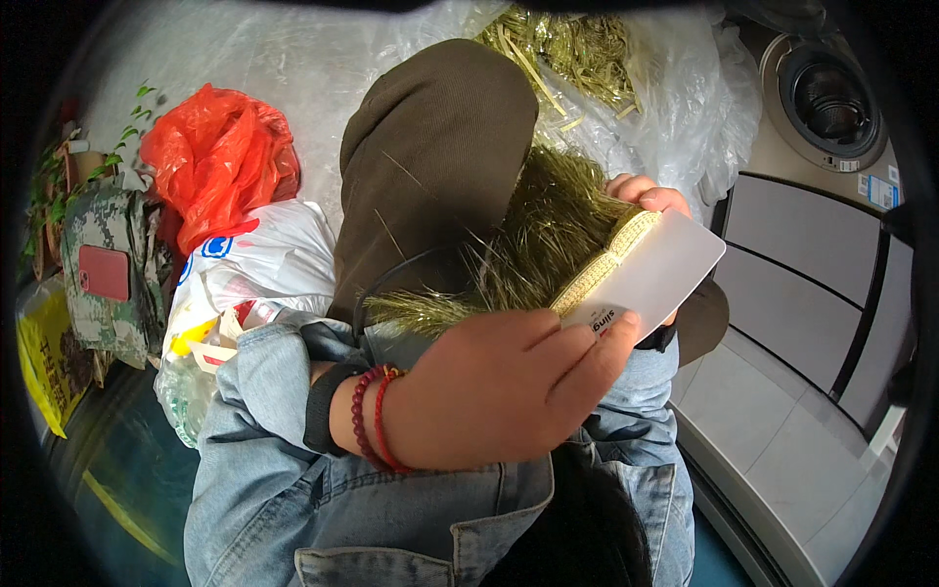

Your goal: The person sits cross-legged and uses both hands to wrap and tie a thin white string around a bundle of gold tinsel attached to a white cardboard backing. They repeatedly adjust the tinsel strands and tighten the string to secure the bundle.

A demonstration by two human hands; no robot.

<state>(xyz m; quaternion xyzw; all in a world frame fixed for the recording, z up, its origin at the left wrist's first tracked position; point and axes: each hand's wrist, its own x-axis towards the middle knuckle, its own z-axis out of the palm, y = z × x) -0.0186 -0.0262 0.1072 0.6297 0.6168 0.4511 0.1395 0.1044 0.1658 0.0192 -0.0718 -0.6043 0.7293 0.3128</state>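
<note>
A translucent white card (653, 268) with printed writing is held at a slant before me. Along its upper left edge runs a pale yellow braided band (607, 258), from which a thick olive-gold tinsel fringe (550, 227) hangs toward my knee. My left hand (488, 389), with a red cord and a beaded bracelet at the wrist, reaches across and grips the card and band at their lower end; its thumb is hidden. My right hand (649, 197) holds their upper end from behind, with only some fingertips and a bit of the hand's edge showing.
More loose tinsel (587, 62) lies on clear plastic sheeting (682, 95) beyond my knees. At left are a red plastic bag (220, 161), a white plastic bag (279, 242), a camouflage cloth item (103, 323) with a red phone (104, 273), and potted plants. A front-loading washing machine (825, 110) stands at right.
</note>
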